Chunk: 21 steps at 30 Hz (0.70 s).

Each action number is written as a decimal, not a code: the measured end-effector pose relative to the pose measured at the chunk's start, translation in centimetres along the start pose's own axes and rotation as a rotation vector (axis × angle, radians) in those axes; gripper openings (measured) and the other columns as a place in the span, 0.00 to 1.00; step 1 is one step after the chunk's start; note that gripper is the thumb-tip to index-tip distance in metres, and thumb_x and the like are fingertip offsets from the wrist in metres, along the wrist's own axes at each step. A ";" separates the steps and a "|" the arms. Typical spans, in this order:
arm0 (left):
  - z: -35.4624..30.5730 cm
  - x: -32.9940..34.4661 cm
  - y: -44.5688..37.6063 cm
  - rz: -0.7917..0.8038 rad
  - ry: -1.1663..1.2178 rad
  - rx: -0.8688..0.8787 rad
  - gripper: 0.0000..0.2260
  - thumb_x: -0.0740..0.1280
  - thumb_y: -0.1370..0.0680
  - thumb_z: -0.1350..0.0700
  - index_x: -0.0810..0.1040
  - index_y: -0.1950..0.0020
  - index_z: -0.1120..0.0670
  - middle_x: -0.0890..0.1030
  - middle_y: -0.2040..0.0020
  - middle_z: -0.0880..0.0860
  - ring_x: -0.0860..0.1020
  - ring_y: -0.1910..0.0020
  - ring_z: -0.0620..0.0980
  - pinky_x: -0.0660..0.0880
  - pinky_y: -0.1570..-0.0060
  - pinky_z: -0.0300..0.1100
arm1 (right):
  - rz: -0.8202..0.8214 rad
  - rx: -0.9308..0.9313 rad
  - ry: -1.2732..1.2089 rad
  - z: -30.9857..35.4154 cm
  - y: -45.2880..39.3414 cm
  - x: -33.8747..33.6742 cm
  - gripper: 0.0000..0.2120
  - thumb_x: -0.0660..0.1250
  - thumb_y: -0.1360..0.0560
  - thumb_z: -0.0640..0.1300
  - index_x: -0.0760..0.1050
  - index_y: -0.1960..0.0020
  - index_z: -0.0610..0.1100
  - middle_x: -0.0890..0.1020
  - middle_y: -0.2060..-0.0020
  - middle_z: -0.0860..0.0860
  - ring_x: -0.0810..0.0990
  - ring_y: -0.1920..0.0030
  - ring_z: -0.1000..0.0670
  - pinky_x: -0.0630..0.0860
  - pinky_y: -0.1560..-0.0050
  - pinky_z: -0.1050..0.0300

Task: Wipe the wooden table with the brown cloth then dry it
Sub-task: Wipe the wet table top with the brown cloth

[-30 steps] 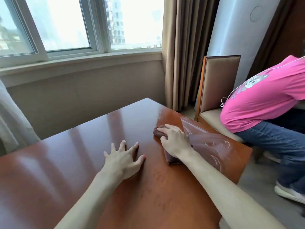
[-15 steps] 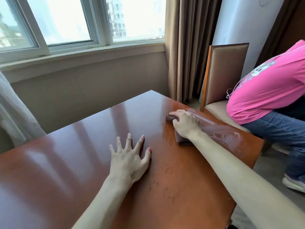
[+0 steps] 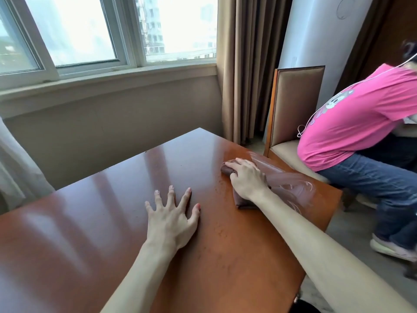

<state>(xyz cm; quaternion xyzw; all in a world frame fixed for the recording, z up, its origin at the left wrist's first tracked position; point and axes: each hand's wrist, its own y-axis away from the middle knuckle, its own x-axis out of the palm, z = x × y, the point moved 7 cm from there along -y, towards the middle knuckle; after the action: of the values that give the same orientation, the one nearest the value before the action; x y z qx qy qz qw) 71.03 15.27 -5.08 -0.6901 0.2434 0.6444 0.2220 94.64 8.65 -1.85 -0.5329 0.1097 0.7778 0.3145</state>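
Flat and spread wide, the left hand (image 3: 172, 219) rests on the wooden table (image 3: 79, 233) with its fingers apart. Farther out, the right hand (image 3: 247, 178) presses its curled fingers down on the brown cloth (image 3: 240, 201), near the table's right edge. A wet streak (image 3: 291, 188) shines beside it. Past the table, someone in a pink shirt (image 3: 352, 123) sits on a chair (image 3: 295, 105).

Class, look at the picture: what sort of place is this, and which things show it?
Probably a hotel room or flat: a polished wooden table, an upholstered chair and long curtains beside a window facing tall buildings.
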 end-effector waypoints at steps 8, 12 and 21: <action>0.0 -0.3 0.7 0.013 0.048 0.007 0.31 0.39 0.21 0.31 0.46 0.18 0.37 0.48 0.17 0.53 0.46 0.19 0.65 0.46 0.24 0.65 | 0.040 -0.063 -0.026 1.5 14.2 -1.1 0.25 0.55 0.20 0.51 0.67 0.24 0.63 0.62 0.20 0.58 0.56 0.20 0.52 0.57 0.23 0.43; -0.1 -0.3 0.8 0.000 0.052 0.014 0.31 0.40 0.21 0.32 0.47 0.18 0.37 0.49 0.17 0.53 0.47 0.19 0.65 0.46 0.23 0.65 | 0.039 -0.026 -0.042 1.2 11.8 -1.3 0.23 0.56 0.19 0.48 0.70 0.26 0.63 0.64 0.21 0.59 0.57 0.20 0.52 0.56 0.23 0.40; 0.2 0.6 0.3 -0.077 0.050 -0.001 0.32 0.37 0.23 0.30 0.44 0.19 0.35 0.49 0.17 0.49 0.47 0.19 0.62 0.46 0.23 0.62 | -0.088 0.101 -0.015 -1.4 -4.7 -0.8 0.21 0.58 0.19 0.47 0.76 0.28 0.56 0.72 0.25 0.49 0.69 0.26 0.43 0.64 0.26 0.45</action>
<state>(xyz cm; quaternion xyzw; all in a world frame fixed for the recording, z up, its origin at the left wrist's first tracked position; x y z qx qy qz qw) 70.68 15.13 -5.68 -0.7150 0.2220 0.6179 0.2402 98.67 11.29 -0.91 -0.5149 0.1228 0.7607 0.3757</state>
